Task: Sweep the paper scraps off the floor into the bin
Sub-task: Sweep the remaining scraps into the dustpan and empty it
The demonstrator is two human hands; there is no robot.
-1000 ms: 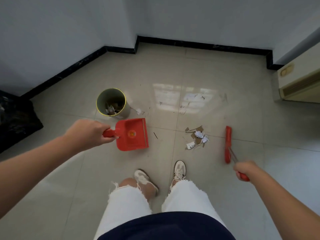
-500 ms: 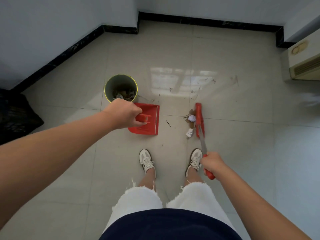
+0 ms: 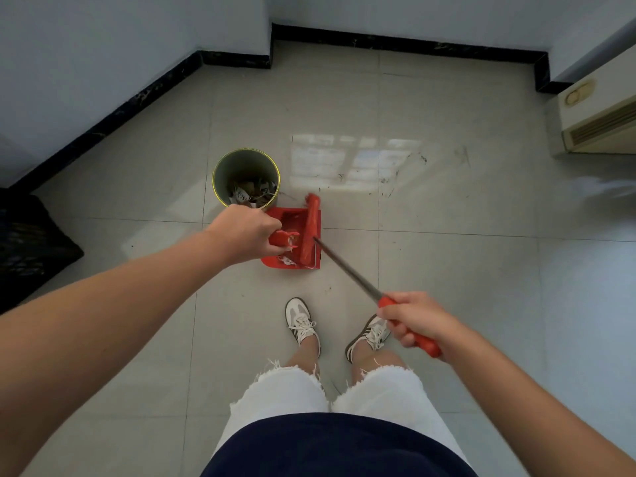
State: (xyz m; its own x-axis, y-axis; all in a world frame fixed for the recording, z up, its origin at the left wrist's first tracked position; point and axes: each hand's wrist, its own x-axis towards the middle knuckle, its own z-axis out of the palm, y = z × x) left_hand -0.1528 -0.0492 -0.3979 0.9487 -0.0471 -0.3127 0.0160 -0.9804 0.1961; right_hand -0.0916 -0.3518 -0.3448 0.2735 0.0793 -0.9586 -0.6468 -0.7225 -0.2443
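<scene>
We find the scraps [image 3: 287, 259] lying in the dustpan [image 3: 292, 220], a few white bits showing near its handle end; the brush [image 3: 309, 232] covers the rest, so we cannot tell how many are there. We judge them very light and limp, apt to flutter or slide out if the pan is tipped or jerked; they should be carried by the pan, not picked up singly. The pan is stiff plastic, resting flat on the floor [image 3: 447, 304], touching or just beside the bin [image 3: 246, 177], which already holds scraps. The left hand [image 3: 246, 234] has its fingers curled tight round the pan's handle, which we judge the right place to hold. The brush head lies across the pan's right side; its thin rod runs back to the red grip, where the right hand [image 3: 414, 320] is wrapped closed. No loose scraps are evident on the tiles nearby, only faint dark marks. We judge the lift into the bin wants a level pan and the brush kept against the mouth.
</scene>
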